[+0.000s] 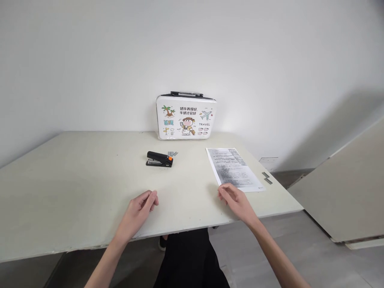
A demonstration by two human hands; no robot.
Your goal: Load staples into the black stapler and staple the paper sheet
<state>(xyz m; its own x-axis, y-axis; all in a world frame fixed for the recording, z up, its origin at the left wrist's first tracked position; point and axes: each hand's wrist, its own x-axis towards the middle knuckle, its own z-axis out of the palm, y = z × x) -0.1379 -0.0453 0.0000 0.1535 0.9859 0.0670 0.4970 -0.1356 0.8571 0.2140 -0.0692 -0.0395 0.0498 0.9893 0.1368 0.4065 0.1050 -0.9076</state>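
Observation:
My left hand (140, 210) rests on the white table, loosely curled closed with nothing in it, in front of a black stapler (159, 159) with an orange part. Small strips of grey staples (172, 153) lie just behind the stapler. On the right, my right hand (234, 200) is also curled closed, beside the near left corner of a printed sheet of paper (237, 170); nothing shows in its fingers. Two more grey staple strips (267, 178) lie right of the paper, close to the table's right edge.
A white case (186, 118) with cartoon pictures and a black handle stands upright at the back of the table (75, 184), near the wall. A pale panel (345, 188) stands beyond the right edge. My legs are below the front edge.

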